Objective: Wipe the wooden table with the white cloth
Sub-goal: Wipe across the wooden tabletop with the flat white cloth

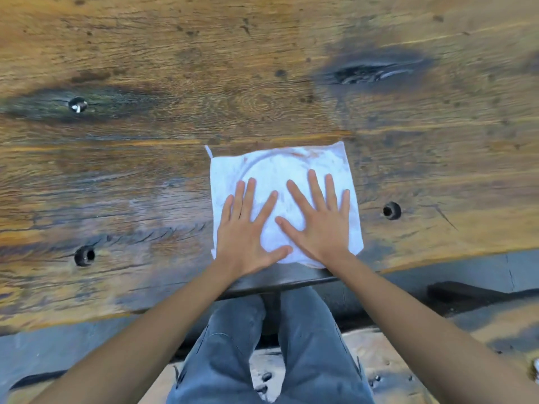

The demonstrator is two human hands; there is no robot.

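Head view looks straight down onto a weathered wooden tabletop (175, 68) with strong grain, dark burnt-looking patches and knots. A white cloth (280, 173) lies spread flat as a rough square near the tabletop's near edge, a little right of centre, its near edge reaching almost to that edge; faint brownish stains and a curved ring mark show on its far half, and a small loop sticks up at its far left corner. Both hands rest palm-down on the near half of the cloth, side by side. On the left hand (248, 231) the grip is spread, fingers straight and fanned, pressing flat with nothing pinched; its thumb points toward the other hand. On the right hand (320, 223) the grip is likewise spread, fingers straight and flat on the fabric, its thumb angled inward so that the two thumbs lie near each other over the cloth's centre. Bare forearms run back from both hands to the lower corners. Three round holes (391, 210) pierce the wood: one right of the cloth, two to the left. Below the edge, legs in grey-blue jeans (306, 345) stand over a dark base and pale ground.
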